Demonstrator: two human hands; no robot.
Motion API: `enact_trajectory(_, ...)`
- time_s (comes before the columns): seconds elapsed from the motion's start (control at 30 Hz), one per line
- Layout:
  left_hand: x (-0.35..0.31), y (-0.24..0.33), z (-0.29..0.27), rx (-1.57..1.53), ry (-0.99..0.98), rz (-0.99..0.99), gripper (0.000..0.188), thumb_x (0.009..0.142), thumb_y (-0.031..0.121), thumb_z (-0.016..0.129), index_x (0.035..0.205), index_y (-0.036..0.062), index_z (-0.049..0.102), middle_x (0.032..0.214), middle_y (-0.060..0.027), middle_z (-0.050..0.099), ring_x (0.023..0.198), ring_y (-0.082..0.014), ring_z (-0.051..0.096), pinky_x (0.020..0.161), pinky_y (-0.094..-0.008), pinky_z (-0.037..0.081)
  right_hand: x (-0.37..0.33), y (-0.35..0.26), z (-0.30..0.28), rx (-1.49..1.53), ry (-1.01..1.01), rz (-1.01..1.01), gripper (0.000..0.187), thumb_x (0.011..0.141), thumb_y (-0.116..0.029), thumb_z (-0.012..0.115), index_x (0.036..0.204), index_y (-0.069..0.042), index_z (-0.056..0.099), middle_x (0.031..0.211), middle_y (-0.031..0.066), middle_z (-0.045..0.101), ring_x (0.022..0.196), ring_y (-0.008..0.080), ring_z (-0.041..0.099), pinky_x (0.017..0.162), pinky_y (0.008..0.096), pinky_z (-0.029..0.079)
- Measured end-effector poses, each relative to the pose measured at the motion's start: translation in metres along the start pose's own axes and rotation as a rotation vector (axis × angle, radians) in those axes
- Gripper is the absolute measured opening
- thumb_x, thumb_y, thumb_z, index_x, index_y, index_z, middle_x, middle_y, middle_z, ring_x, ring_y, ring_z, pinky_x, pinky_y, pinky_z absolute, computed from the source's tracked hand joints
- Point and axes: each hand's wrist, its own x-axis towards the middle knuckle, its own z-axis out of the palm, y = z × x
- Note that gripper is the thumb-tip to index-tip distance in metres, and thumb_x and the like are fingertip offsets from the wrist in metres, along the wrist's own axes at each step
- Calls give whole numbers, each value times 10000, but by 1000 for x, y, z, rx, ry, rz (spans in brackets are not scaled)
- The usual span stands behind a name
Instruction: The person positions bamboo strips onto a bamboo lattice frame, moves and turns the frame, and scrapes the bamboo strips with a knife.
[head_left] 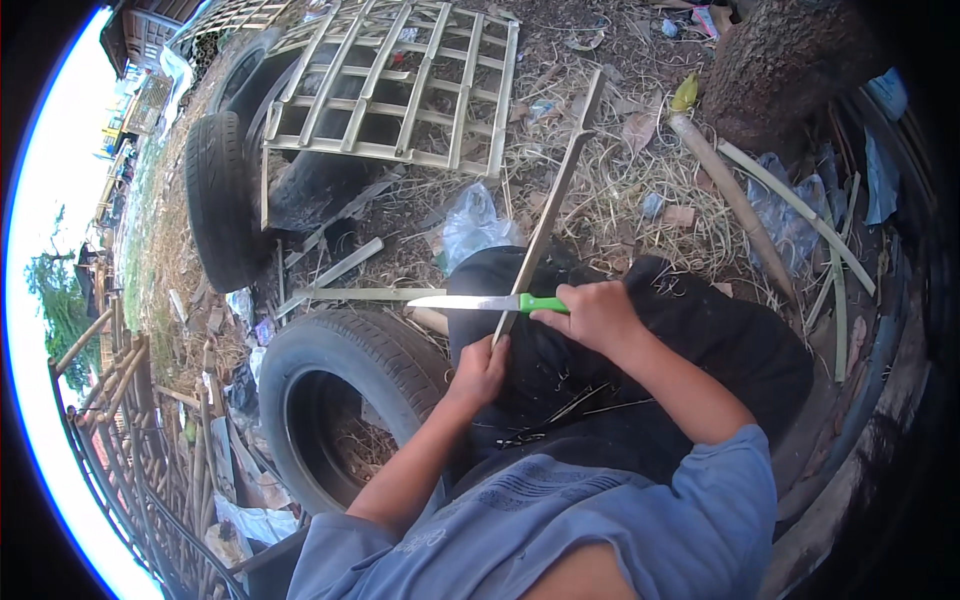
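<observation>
My right hand (600, 316) is closed round the green handle of a knife (470, 301), whose pale blade points left. The blade lies across a long bamboo strip (552, 205) near the strip's lower end. With my left hand (481, 372) I grip that lower end, just below the blade. From there the strip slants up and to the right, away from me, over my dark-clothed legs (680, 340). Thin shavings (575, 402) rest on the dark cloth. Whether the edge is cutting into the strip cannot be made out.
A tyre (345, 325) lies left of my legs; another tyre (215, 190) stands farther off beneath a woven bamboo lattice (400, 85). Plastic bags (478, 222), loose bamboo pieces (740, 205) and shavings litter the ground. A tree trunk (775, 75) rises at far right, a bamboo fence (130, 430) at left.
</observation>
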Motion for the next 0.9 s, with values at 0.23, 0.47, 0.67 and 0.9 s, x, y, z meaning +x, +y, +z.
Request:
enact_trajectory(0.23,-7,16,3,107,90,17,295,955,196,463,797,-38,548,641,-276,550,662,-472,568,574,-498,419,13,39,13,-114,117,-205,524,777,-596,606,603,-112,507,504,54,545,485,234,604,440,361,466)
enact_trajectory(0.47,-2,21,2,150,132,10,302,951,214,463,804,-33,552,671,-300,553,712,-494,559,602,-524,426,33,64,15,-214,192,-265,567,752,-661,580,591,-125,490,488,29,543,467,187,610,425,323,477)
enact_trajectory(0.67,-8,14,0,187,60,1,313,943,228,476,782,-29,556,693,-295,563,745,-491,551,624,-516,426,39,156,-66,-429,172,325,602,850,-645,478,715,-87,660,586,116,626,551,297,640,529,430,501)
enact_trajectory(0.9,-6,2,-7,-62,-13,-133,463,950,347,522,669,-15,587,525,-76,482,528,-117,460,519,-340,396,46,61,-87,-184,247,304,560,867,-607,494,698,-88,615,565,130,599,557,321,633,517,440,486)
